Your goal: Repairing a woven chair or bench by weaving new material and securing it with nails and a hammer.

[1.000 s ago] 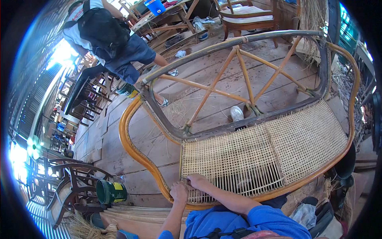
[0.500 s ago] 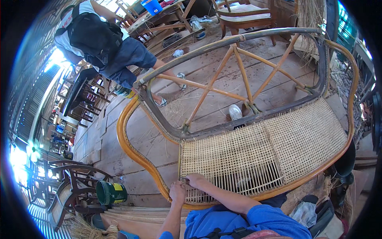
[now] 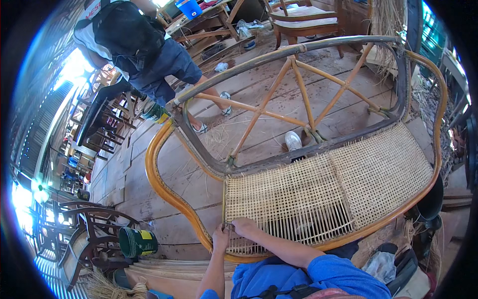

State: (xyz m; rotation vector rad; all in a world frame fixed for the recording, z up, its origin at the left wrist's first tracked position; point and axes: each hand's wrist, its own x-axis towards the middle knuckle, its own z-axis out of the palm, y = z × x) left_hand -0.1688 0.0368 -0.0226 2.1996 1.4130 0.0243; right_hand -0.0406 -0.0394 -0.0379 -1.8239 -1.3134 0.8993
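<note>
A rattan bench frame (image 3: 172, 184) with a tan, curved outer rail lies in front of me. Pale woven cane (image 3: 378, 172) spans its near part; the right section is a dense mesh. On the left, the cane strands (image 3: 308, 224) are looser, with open gaps near the front. At the left edge of this weave, my left hand (image 3: 220, 237) and my right hand (image 3: 244, 227) meet, fingers closed and pinching. A small dark bit shows between them, too small to name; it may be a strand end.
A person with a black backpack (image 3: 128, 34) stands at the far left. A green bucket (image 3: 138, 241) sits left of me, beside dark wooden chairs (image 3: 82, 239). An upholstered chair (image 3: 308, 20) stands at the back. A shoe (image 3: 293, 141) shows through the frame, and a plastic bag (image 3: 381, 267) lies right.
Both my hands have shifted slightly, staying together at the weave's left edge. The person with the backpack has moved a little to the right.
</note>
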